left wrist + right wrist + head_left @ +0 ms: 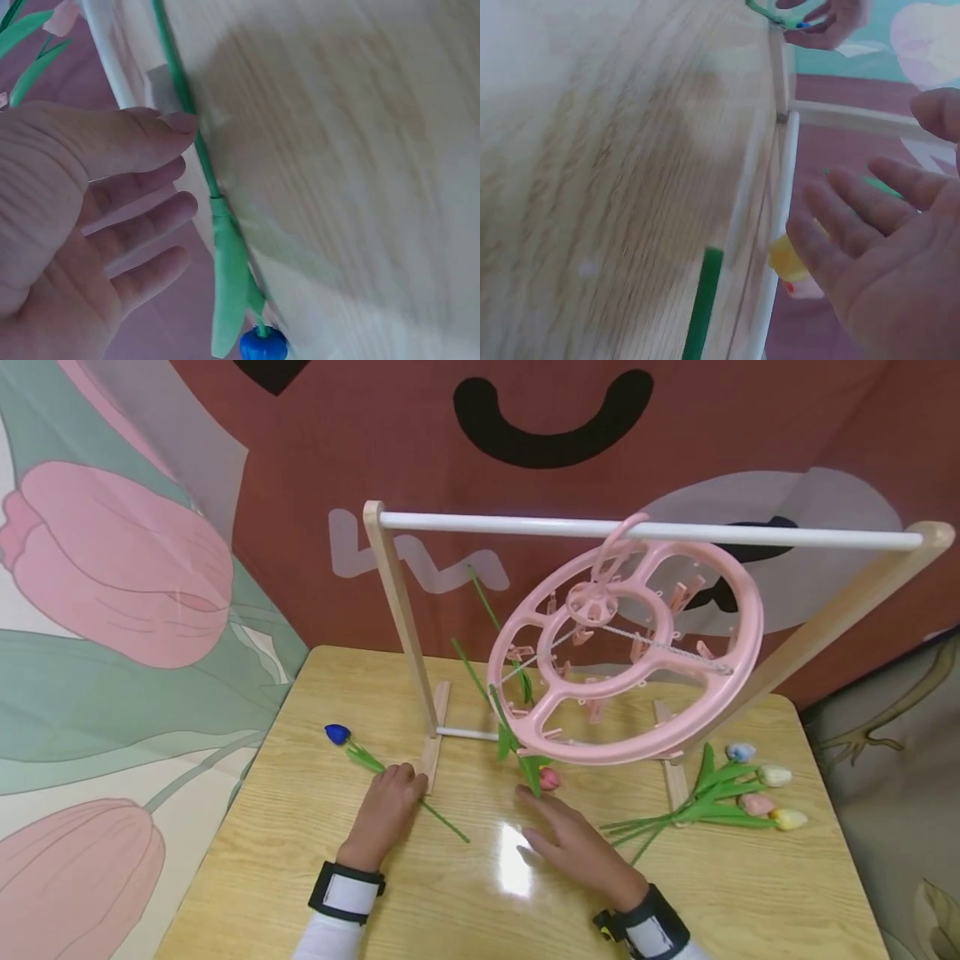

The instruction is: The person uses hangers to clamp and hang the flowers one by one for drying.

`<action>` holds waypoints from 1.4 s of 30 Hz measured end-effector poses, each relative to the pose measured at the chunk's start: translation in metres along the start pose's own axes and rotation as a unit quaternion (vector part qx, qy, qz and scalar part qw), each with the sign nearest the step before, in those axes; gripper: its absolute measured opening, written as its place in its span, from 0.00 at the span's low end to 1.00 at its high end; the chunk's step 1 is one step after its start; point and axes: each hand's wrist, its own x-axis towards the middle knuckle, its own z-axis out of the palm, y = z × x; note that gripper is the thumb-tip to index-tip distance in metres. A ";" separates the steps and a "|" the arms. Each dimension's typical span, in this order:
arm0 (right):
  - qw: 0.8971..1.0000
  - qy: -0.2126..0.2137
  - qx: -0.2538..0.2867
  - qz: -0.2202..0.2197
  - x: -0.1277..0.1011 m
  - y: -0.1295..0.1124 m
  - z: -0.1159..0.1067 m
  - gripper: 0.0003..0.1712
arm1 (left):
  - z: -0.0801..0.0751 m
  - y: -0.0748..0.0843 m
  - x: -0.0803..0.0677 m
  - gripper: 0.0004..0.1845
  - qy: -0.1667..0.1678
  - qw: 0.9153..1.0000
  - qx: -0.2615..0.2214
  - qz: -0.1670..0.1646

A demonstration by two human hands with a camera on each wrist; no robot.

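Note:
A blue artificial tulip (337, 734) lies on the left of the table, its green stem (184, 90) running under my left hand (386, 806). My left thumb and index finger pinch the stem above the leaves, while the other fingers stay spread loosely. My right hand (576, 847) is held with extended fingers and nothing in it, just below a pink tulip (550, 778) that hangs head down at the hanger. Beyond those fingers, a yellow tulip (786, 259) shows in the right wrist view. A round pink clip hanger (630, 750) hangs tilted from a white bar.
The white bar (510, 525) tops a wooden rack with upright posts (405, 618) and feet on the table (300, 860). Several tulips (720, 806) lie bunched across the right foot. A printed cloth (420, 427) stands close behind.

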 end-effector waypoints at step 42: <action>0.980 0.104 0.163 -0.048 0.033 -0.036 0.026 0.19 | -0.051 0.043 0.013 0.19 0.094 0.989 -0.093 0.072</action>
